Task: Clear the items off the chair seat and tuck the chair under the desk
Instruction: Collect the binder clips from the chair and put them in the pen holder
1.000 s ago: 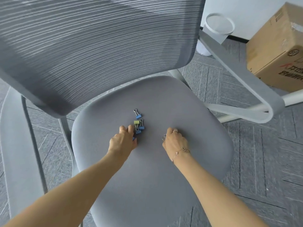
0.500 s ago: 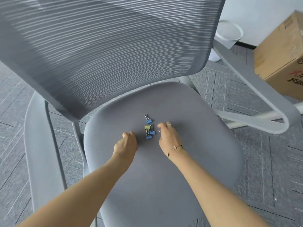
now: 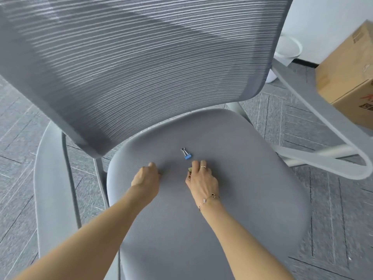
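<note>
A grey chair seat (image 3: 232, 199) fills the middle of the view, with the mesh backrest (image 3: 131, 67) above it. One blue binder clip (image 3: 187, 154) lies loose on the seat just beyond my fingers. My right hand (image 3: 202, 179) presses down on the other clips, fingers curled over them; a green clip (image 3: 190, 169) peeks out by the forefinger and a metal handle shows at the thumb. My left hand (image 3: 147, 177) rests on the seat as a closed fist to the left, apart from the loose clip; whatever it holds is almost entirely hidden.
Grey armrests (image 3: 52, 188) flank the seat, the right armrest (image 3: 323, 126) sweeping past a cardboard box (image 3: 347, 77) on the carpet. A white bin (image 3: 286, 51) stands by the wall behind the backrest. Grey carpet tiles surround the chair.
My left hand took a blue clip off the seat and closed into a fist. My right hand slid left over the clustered clips, covering them; one blue clip stays loose.
</note>
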{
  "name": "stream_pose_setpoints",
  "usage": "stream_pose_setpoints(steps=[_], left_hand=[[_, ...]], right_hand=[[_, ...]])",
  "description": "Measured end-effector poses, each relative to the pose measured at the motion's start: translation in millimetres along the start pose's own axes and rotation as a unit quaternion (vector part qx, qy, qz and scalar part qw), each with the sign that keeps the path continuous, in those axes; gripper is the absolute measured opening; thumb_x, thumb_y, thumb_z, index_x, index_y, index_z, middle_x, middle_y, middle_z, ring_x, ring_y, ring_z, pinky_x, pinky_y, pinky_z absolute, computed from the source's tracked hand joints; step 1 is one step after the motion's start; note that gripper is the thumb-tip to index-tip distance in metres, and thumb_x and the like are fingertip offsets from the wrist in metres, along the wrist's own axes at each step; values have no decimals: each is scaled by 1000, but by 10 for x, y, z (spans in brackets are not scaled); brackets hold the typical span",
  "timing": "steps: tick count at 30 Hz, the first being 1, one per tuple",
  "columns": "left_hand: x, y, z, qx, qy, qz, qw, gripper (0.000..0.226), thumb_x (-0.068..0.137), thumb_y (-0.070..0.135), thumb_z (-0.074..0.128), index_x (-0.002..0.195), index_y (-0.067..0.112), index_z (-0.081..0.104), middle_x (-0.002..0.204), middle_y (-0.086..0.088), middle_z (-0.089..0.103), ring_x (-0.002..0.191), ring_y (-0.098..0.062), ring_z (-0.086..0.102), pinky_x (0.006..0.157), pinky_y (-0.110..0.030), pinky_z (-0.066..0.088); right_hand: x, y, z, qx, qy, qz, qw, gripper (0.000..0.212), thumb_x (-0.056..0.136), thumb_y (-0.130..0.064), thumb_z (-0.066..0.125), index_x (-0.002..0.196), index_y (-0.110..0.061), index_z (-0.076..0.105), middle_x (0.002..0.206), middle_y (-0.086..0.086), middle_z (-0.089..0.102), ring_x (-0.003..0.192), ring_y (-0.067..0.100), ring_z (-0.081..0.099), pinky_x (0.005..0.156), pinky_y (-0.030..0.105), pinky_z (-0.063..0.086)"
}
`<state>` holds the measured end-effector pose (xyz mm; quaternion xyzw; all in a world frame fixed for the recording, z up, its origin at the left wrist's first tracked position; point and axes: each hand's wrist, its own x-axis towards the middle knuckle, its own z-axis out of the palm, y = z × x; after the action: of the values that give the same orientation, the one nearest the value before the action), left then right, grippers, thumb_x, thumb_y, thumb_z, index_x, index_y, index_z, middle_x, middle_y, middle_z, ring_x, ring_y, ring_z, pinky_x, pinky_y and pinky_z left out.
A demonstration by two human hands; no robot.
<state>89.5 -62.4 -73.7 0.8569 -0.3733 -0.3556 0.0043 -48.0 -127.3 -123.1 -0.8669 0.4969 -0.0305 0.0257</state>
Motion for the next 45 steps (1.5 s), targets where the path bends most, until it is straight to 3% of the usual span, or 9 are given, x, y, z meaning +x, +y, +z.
stream_pose_setpoints(steps=[5,9,15,20,23,26,30,40,45], left_hand=[[14,51,51,41,12,53,998,14,90,-3,43,103,1,46,95,-18,49,98,-38,59,77,-40,47],[10,154,50,34,26,113,993,21,86,-11,36,98,2,47,84,-6,38,73,-27,50,72,-40,45],[109,416,4,49,41,84,994,40,83,-14,37,119,1,47,113,-18,48,83,-35,54,75,-39,48],[209,560,98,51,95,105,989,22,95,3,34,114,-2,45,67,5,23,105,-38,54,76,-36,37],[218,679,146,72,101,107,986,26,98,9,32,117,-2,44,100,-16,49,108,-39,52,79,-40,41],[344,728,223,134,69,87,985,34,93,11,43,126,3,42,122,-14,46,110,-30,53,78,-35,48],[361,805,312,141,68,70,985,35,94,17,48,128,9,41,122,-11,46,110,-28,58,76,-35,51],[331,922,217,159,22,59,985,52,91,32,58,129,1,40,128,-17,47,116,-34,57,89,-40,50],[318,846,215,128,40,101,986,68,83,55,54,116,-3,46,115,-18,54,102,-40,61,73,-41,45]], right_hand=[[-36,141,33,11,41,-16,999,52,55,-32,82,78,-15,39,63,6,55,31,16,46,25,15,27],[-154,294,78,-14,77,-42,996,50,59,-35,78,75,-15,35,64,3,55,37,13,46,27,16,30],[-253,417,95,-27,69,-66,995,57,53,-33,83,77,-13,36,62,1,55,40,10,47,25,14,30],[-323,625,11,-35,44,-62,996,79,31,-37,92,84,-11,40,60,2,57,34,11,49,27,10,26],[-389,748,21,-44,40,-67,996,81,29,-37,93,87,-13,41,62,2,58,36,11,50,26,10,26],[-412,724,25,-12,38,-25,999,72,35,-32,92,83,-15,41,63,1,59,39,12,53,25,12,28],[-442,591,5,33,59,18,998,43,66,-47,72,79,-16,45,66,2,57,45,16,55,28,15,27],[-471,807,45,-21,72,-89,993,50,56,-31,78,79,-14,37,58,-2,55,37,11,49,28,14,24],[-442,808,96,-1,38,-97,995,49,50,-27,81,77,-13,42,58,-2,55,35,12,44,27,13,25]])
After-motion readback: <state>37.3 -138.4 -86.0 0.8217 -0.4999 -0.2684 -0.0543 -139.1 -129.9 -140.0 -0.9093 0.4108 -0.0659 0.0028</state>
